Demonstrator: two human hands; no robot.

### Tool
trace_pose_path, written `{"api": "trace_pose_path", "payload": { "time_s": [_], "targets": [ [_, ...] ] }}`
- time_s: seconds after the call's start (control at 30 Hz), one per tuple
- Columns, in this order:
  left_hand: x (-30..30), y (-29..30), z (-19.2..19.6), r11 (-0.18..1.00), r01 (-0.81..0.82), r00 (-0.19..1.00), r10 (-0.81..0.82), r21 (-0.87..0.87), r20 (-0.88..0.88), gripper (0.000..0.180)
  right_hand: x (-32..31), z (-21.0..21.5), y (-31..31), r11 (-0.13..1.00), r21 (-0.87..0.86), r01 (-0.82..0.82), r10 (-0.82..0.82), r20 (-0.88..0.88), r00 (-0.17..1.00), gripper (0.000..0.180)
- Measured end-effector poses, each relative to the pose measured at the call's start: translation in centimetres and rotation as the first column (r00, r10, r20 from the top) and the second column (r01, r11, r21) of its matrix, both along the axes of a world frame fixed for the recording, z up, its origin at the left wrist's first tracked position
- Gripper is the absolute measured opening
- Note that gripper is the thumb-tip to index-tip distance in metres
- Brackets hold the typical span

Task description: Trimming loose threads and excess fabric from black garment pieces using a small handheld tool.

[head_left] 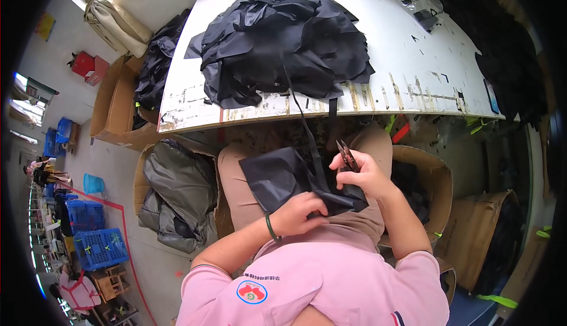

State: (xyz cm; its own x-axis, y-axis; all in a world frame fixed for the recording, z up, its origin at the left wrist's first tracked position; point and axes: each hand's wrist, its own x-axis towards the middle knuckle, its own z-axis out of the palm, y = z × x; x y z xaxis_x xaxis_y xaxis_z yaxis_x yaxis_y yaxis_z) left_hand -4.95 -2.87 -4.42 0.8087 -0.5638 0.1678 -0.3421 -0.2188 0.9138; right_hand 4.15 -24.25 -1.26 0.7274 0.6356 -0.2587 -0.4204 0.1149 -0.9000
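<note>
A piece of black fabric (273, 175) lies across my lap, with a long black strap (308, 134) running from it up onto the table. My left hand (300, 213) is closed on the near edge of this fabric, its fingers curled. In my right hand (367, 177) is a pair of small dark thread snips (347, 156), blades pointing up and away from me. That hand is just above the right part of the fabric. A big heap of black fabric pieces (283, 42) covers the left and middle of the white table (413, 60) in front of me.
Cardboard boxes stand around my legs: one with grey-green fabric (180, 190) at left, another box (440, 190) at right. A tall carton (478, 237) is farther right. Dark fabric (502, 48) hangs over the table's right end. Blue crates (100, 249) and a person (80, 290) are at far left.
</note>
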Motion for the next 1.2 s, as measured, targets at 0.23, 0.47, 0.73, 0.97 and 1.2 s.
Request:
{"api": "trace_pose_path", "payload": {
  "time_s": [0.23,0.47,0.73,0.97,1.2],
  "targets": [
    [4.5,0.1,7.9,0.991,-0.016,0.888,-0.049,0.135,0.458,0.068,-2.0,8.9,-3.4,0.875,-0.051,-0.482,0.465,0.37,0.804,0.016],
    [1.8,-3.6,4.9,0.858,0.442,0.884,-0.465,-0.262,-0.034,0.021,-1.1,12.9,-4.4,0.926,-0.031,-0.375,0.344,0.473,0.811,0.013],
    [6.8,0.6,5.2,0.578,-0.596,0.688,0.011,-0.557,-0.725,0.022,7.5,2.8,-1.4,0.78,-0.009,0.626,-0.58,0.365,0.728,0.027],
    [6.0,3.3,5.5,0.446,-0.662,0.725,0.177,-0.603,-0.666,0.028,4.6,1.2,6.0,0.91,0.047,0.412,-0.406,0.31,0.86,0.018],
    [6.5,1.9,2.5,0.544,-0.52,0.828,0.13,-0.659,-0.546,0.041,3.5,0.9,2.4,0.864,-0.062,0.499,-0.394,0.532,0.749,0.02]
  ]
}}
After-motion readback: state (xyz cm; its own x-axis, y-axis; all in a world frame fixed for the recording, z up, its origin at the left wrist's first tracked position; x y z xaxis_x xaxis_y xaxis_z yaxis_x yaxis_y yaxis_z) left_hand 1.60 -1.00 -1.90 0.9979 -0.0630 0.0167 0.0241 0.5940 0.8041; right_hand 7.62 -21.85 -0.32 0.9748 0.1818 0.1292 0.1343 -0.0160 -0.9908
